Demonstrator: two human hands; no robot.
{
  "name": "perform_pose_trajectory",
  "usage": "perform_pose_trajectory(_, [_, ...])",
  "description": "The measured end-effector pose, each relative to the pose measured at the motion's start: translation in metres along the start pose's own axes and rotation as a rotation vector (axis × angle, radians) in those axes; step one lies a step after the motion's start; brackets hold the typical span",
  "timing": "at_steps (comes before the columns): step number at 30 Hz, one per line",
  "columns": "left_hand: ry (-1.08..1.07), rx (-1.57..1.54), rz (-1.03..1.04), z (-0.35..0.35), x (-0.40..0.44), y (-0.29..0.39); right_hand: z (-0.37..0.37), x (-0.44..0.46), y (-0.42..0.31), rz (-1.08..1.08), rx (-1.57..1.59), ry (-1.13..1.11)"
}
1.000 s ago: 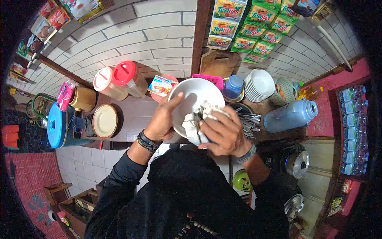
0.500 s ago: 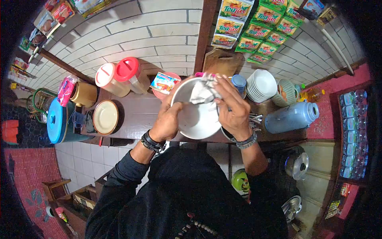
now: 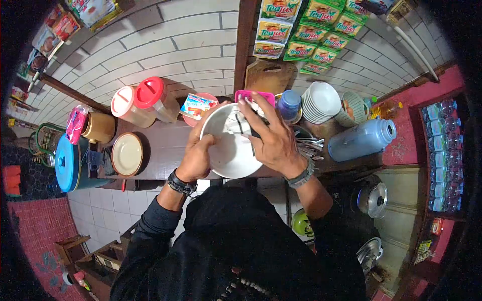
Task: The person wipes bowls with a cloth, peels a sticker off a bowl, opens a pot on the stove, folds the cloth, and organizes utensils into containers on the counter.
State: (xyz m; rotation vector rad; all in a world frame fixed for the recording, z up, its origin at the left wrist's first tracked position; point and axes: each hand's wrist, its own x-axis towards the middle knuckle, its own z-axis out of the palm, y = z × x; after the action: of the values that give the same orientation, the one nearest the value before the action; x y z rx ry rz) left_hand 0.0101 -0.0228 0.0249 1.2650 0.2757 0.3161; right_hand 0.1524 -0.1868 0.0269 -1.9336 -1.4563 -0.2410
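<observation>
In front of my chest a white bowl (image 3: 232, 159) is tilted so that its inside faces me. My left hand (image 3: 196, 154) grips its left rim, thumb over the inner wall. Against the inside at the upper right, my right hand (image 3: 277, 144) presses a white cloth with dark stripes (image 3: 234, 123); the hand covers part of it. Behind the bowl stands a pink basket (image 3: 267, 96), and to its right is a blue container (image 3: 289, 104). Several spoons (image 3: 310, 145) lie just right of my right hand.
Along the counter (image 3: 161, 153) stand a cream plate (image 3: 127, 154), two lidded pitchers (image 3: 155, 100), a stack of white bowls (image 3: 321, 103) and a blue thermos (image 3: 359, 141). A lidded pot (image 3: 372, 199) sits at the lower right.
The bowl and both hands have shifted slightly left in view. My right hand has moved over the bowl's inside with the cloth, its fingers now more spread.
</observation>
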Motion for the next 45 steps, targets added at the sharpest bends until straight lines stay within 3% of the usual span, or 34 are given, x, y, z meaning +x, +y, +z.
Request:
perform_pose_trajectory(2, [0.001, 0.046, -0.005, -0.004, -0.001, -0.005, 0.005, -0.009, 0.001, 0.081, 0.097, -0.008])
perform_pose_trajectory(4, [-0.052, 0.172, -0.151, -0.006, -0.007, -0.020, 0.010, -0.005, -0.006, -0.117, -0.343, -0.013])
perform_pose_trajectory(5, [-0.034, 0.062, -0.235, -0.011, -0.008, -0.044, 0.000, -0.002, -0.015, -0.163, -0.358, -0.085])
perform_pose_trajectory(8, [-0.121, 0.047, -0.224, -0.006, -0.009, -0.023, -0.006, 0.003, -0.005, -0.238, -0.241, -0.107])
perform_pose_trajectory(10, [-0.047, 0.072, -0.154, 0.003, -0.012, -0.018, -0.004, -0.002, 0.002, -0.158, -0.131, -0.068])
perform_pose_trajectory(12, [0.028, -0.162, 0.043, 0.010, -0.009, -0.014, 0.000, -0.010, -0.002, 0.206, 0.170, 0.169])
perform_pose_trajectory(13, [0.015, -0.107, 0.092, 0.011, -0.005, -0.007, 0.006, -0.019, -0.008, 0.336, 0.311, 0.182])
perform_pose_trajectory(16, [0.108, -0.109, 0.110, 0.010, -0.003, -0.020, 0.040, -0.041, -0.027, 0.421, 0.284, 0.434])
perform_pose_trajectory(17, [0.064, -0.026, 0.169, 0.005, -0.004, -0.031, 0.037, -0.041, -0.031, 0.422, 0.186, 0.411])
perform_pose_trajectory(18, [0.058, -0.024, 0.165, 0.003, -0.004, -0.029, 0.026, -0.033, -0.032, 0.371, 0.092, 0.370])
perform_pose_trajectory(22, [-0.208, 0.344, 0.147, 0.004, -0.010, -0.022, -0.008, -0.008, -0.003, -0.176, -0.130, 0.021])
perform_pose_trajectory(24, [-0.100, 0.141, 0.033, 0.003, -0.012, -0.020, -0.007, -0.004, 0.006, -0.145, -0.010, 0.042])
perform_pose_trajectory(25, [-0.076, 0.219, 0.056, 0.004, -0.012, -0.014, -0.003, -0.006, 0.005, -0.144, -0.011, 0.044])
perform_pose_trajectory(27, [-0.009, 0.095, 0.134, 0.009, -0.005, -0.017, 0.012, -0.012, -0.002, 0.223, 0.220, 0.386])
perform_pose_trajectory(28, [0.058, -0.031, 0.209, 0.013, -0.002, -0.020, 0.031, -0.017, -0.011, 0.385, 0.522, 0.506])
perform_pose_trajectory(31, [0.166, 0.003, 0.188, 0.027, -0.004, -0.028, 0.053, -0.031, -0.027, 0.625, 0.620, 0.587])
perform_pose_trajectory(32, [0.212, 0.015, 0.173, 0.030, -0.008, -0.031, 0.050, -0.033, -0.021, 0.626, 0.621, 0.591])
perform_pose_trajectory(34, [0.167, -0.011, 0.149, 0.025, -0.012, -0.029, 0.035, -0.037, -0.002, 0.490, 0.633, 0.380])
perform_pose_trajectory(36, [-0.088, 0.047, 0.070, 0.007, -0.006, -0.011, 0.011, -0.030, 0.005, 0.278, 0.486, 0.203])
perform_pose_trajectory(38, [-0.141, -0.013, 0.062, 0.003, 0.003, -0.012, -0.005, -0.025, 0.001, 0.151, 0.343, -0.006])
perform_pose_trajectory(39, [-0.181, 0.202, 0.074, 0.003, 0.006, -0.015, -0.008, -0.020, -0.005, 0.134, 0.323, -0.047])
perform_pose_trajectory(41, [-0.172, 0.493, 0.104, 0.006, 0.006, -0.016, -0.011, -0.016, -0.005, 0.063, 0.265, -0.112])
perform_pose_trajectory(45, [-0.030, 0.339, 0.104, 0.008, 0.003, -0.022, -0.008, -0.008, -0.005, 0.096, 0.248, 0.047])
